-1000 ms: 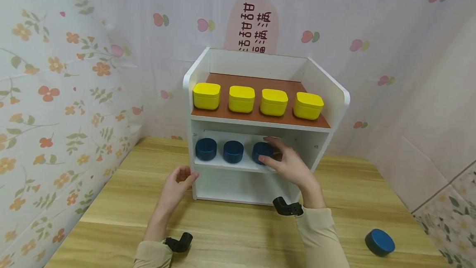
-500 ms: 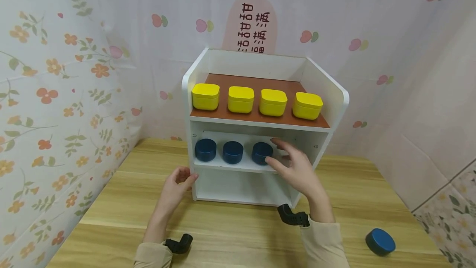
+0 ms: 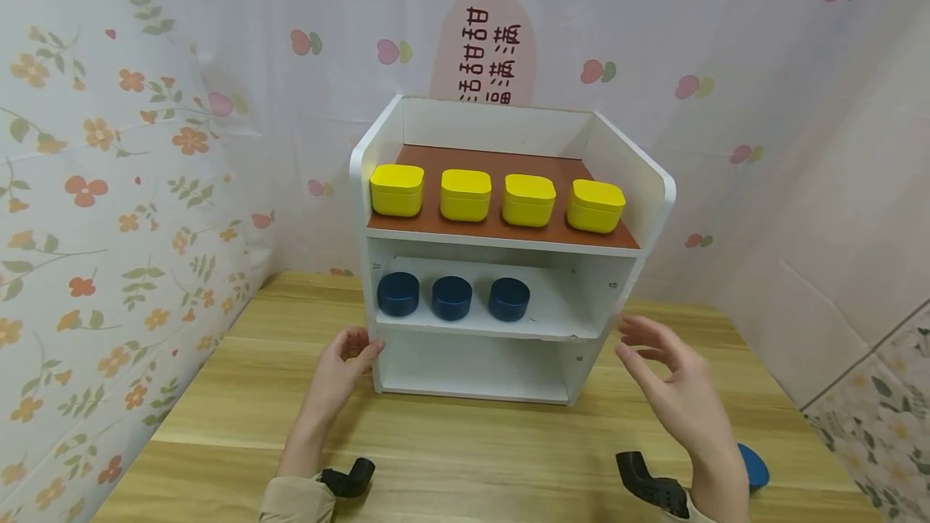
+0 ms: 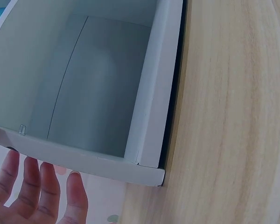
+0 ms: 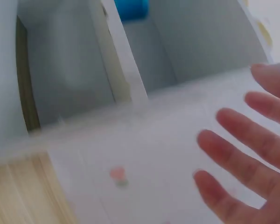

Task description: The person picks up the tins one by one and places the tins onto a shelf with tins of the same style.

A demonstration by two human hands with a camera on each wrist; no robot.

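A small white shelf unit stands on the wooden table. My left hand holds its left side panel near the bottom, thumb at the front edge and fingers along the outer face. Three round dark blue tins sit in a row on the middle shelf, left to centre. My right hand is off the shelf's right side, fingers spread and loosely bent, with nothing in it. A fourth blue tin lies on the table, partly hidden behind my right wrist.
Several yellow lidded boxes line the brown top board of the unit. The wooden table runs around it. A patterned curtain hangs close behind and to the left.
My right hand has let go of the third blue tin, leaving it on the middle shelf, and has moved right, towards the tin on the table. The left hand stays at the panel.
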